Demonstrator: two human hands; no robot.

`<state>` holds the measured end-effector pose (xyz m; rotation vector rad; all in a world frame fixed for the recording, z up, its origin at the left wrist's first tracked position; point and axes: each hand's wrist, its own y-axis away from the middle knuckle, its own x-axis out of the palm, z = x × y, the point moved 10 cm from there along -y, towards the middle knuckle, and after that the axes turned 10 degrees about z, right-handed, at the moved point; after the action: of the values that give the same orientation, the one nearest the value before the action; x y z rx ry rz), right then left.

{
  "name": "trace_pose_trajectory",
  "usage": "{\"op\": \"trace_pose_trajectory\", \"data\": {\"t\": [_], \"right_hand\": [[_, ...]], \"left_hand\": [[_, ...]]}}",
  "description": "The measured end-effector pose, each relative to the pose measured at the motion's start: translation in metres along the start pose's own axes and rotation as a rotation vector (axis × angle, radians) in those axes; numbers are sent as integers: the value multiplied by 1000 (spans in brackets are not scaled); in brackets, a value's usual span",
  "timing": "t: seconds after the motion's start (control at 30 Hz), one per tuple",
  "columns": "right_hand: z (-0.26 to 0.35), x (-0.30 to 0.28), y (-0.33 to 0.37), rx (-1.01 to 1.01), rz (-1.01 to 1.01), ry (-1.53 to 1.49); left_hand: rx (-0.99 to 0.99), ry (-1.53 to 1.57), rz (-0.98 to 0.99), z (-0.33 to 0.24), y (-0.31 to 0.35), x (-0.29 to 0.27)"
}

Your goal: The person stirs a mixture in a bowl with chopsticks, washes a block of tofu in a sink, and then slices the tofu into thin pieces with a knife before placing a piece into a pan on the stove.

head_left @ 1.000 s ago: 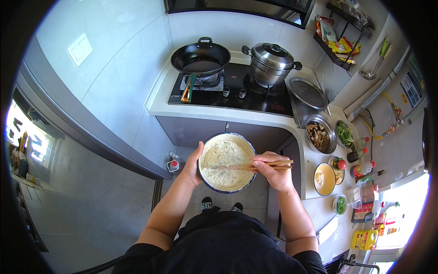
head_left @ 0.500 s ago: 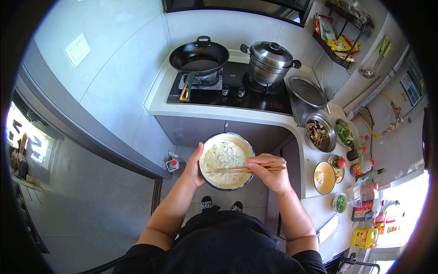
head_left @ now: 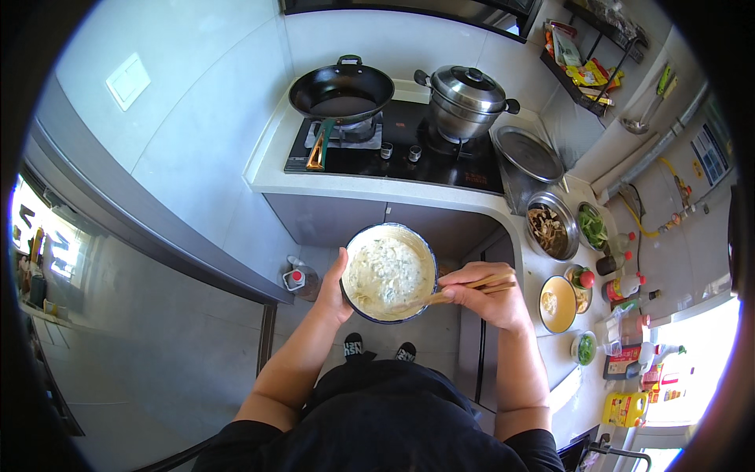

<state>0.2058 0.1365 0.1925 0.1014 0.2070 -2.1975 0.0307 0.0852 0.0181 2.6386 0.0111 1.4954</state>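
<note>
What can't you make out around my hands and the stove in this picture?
All in the head view:
- Left hand: finger undersides hidden by the bowl.
- Chopsticks: tips lost in the pale mixture.
- Steel pot: contents covered by its lid.
- Black panel above the stove: cut off by the top edge.

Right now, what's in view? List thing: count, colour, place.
Mixing bowl: one, dark rim, centre
Batter: one mass, pale, inside
Chopsticks: two, tan, bowl's right
Stove: one, black, upper middle
Wok: one, black, stove's left
Pot: one, silver, stove's right
Food bowls: about five, mixed, right counter
Bottles: several, mixed, same counter
Ladle: one, silver, upper right
Rack: one, black, upper right
Left grip: one, bare, bowl's left
Right grip: one, bare, on chopsticks
</note>
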Motion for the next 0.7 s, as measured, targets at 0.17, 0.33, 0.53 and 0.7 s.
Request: {"op": "trace_pose_trajectory", "data": {"t": [0.17, 0.33, 0.53, 0.7], "right_hand": [[-16, 3, -8, 32, -10, 102], [5, 4, -10, 4, 114, 210], [-6, 2, -14, 37, 31, 167], [-6, 12, -19, 35, 72, 129]], "left_hand": [[-11, 2, 9, 3, -1, 4], [-4, 38, 12, 4, 0, -1], [-23, 54, 16, 8, 1, 2], [-29, 34, 2, 9, -1, 0]]}}
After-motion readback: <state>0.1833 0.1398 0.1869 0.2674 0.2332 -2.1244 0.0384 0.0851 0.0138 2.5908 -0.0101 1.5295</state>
